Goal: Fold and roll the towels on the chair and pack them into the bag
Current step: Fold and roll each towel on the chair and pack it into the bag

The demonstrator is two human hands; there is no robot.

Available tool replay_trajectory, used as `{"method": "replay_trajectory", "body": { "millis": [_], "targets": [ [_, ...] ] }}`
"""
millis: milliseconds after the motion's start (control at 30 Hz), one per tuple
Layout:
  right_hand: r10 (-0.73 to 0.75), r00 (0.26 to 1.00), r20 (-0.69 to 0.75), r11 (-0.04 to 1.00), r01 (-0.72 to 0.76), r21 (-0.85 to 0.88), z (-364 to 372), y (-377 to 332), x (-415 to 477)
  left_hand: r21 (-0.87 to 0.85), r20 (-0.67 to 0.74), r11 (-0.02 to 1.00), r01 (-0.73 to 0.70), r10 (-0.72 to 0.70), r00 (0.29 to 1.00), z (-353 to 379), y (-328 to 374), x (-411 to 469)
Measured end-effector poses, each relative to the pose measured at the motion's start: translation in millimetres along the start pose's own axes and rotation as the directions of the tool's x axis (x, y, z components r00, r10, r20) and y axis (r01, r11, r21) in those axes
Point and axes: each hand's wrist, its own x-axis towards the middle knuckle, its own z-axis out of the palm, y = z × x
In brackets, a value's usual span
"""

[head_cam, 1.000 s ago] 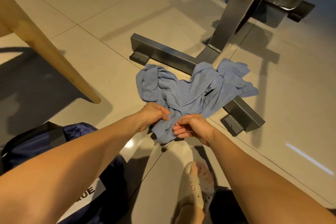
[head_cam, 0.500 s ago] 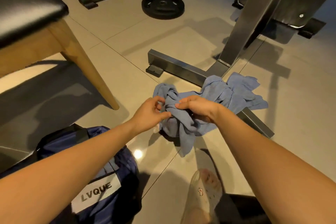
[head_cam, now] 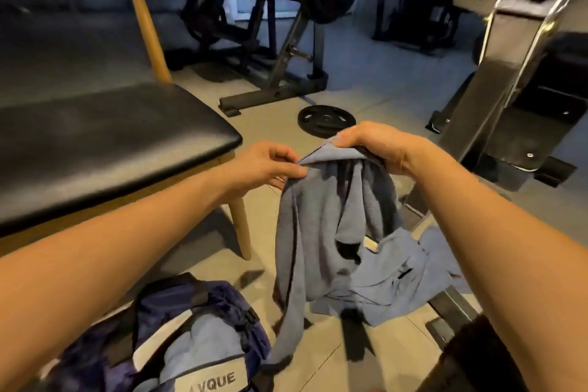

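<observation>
A blue-grey towel point(head_cam: 331, 226) hangs in the air in front of me, its lower part still bunched on the floor over a metal bar. My left hand point(head_cam: 267, 165) pinches its top edge on the left. My right hand point(head_cam: 375, 145) grips the top edge on the right, fingers curled over the cloth. The dark blue bag point(head_cam: 178, 340) lies on the floor at the lower left, with blue-grey cloth showing inside it. The chair point(head_cam: 105, 137), with a black seat and wooden legs, stands at the left; nothing lies on the part of the seat that I see.
A metal bench frame point(head_cam: 515, 79) rises at the right, its foot bar point(head_cam: 451, 309) running under the towel. A black weight plate point(head_cam: 326, 120) lies on the tiled floor ahead. Gym machines stand at the back. A dark object sits at the lower right corner.
Both hands have lifted the towel from the floor up to chair height, so most of it now hangs. My view has tilted upward toward the room.
</observation>
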Motion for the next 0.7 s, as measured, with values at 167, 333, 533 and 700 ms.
{"method": "replay_trajectory", "body": {
  "millis": [167,333,533,700],
  "targets": [
    [-0.145,0.989,0.003,0.989,0.145,-0.031,14.3,-79.5,-18.4,-0.008,-0.143,0.998,-0.059,0.057,0.988,-55.2,46.5,-47.4],
    [-0.272,0.962,-0.028,0.962,0.271,-0.031,43.5,-156.3,-27.7,0.107,-0.365,0.99,-0.091,0.124,0.923,-109.6,91.0,-94.8],
    [-0.456,0.884,-0.1,0.882,0.464,0.086,84.7,-226.6,-12.4,0.246,-0.507,0.969,-0.022,0.148,0.849,-161.7,110.7,-130.6],
    [-0.438,0.884,-0.167,0.873,0.462,0.158,116.7,-269.5,30.3,0.248,-0.634,0.968,0.027,0.141,0.76,-198.0,102.8,-144.2]
  ]
}}
